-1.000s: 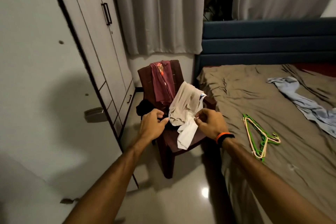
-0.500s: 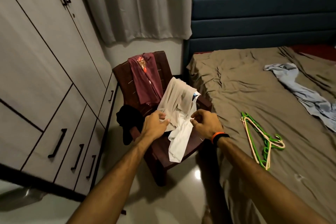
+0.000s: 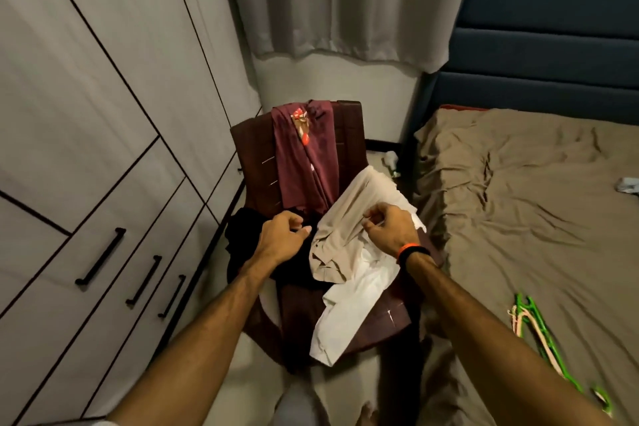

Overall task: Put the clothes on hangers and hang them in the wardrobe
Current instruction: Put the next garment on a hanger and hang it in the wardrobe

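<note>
A dark red chair (image 3: 349, 135) stands between the wardrobe (image 3: 103, 135) and the bed (image 3: 518, 201), and it carries the clothes. A maroon garment (image 3: 304, 166) with a red-and-white print near its top hangs over the chair's backrest. A black garment (image 3: 242, 239) lies bunched on the seat's wardrobe side and spills over the armrest. A beige garment (image 3: 349, 214), creased and crumpled, lies across the seat's bed side, and beneath it a white garment (image 3: 345, 315) trails down over the front edge of the seat.

The left hand (image 3: 281, 235) is above the seat, at the border of the black and beige garments; its fingers are curled inward, but whether they pinch cloth cannot be told. The right hand (image 3: 389, 226) is on the beige garment, fingers curled and bunching the fabric near its upper edge. An orange-and-black wristband (image 3: 411, 251) sits on the right wrist.

The hangers (image 3: 532, 328), green and pale pink, lie stacked on the brown bedsheet, well to the bed side of the chair. A pale blue cloth (image 3: 627, 185) shows at the bed's far edge. The wardrobe doors and drawers beside the chair are closed. Grey curtains (image 3: 345, 0) hang behind the chair.
</note>
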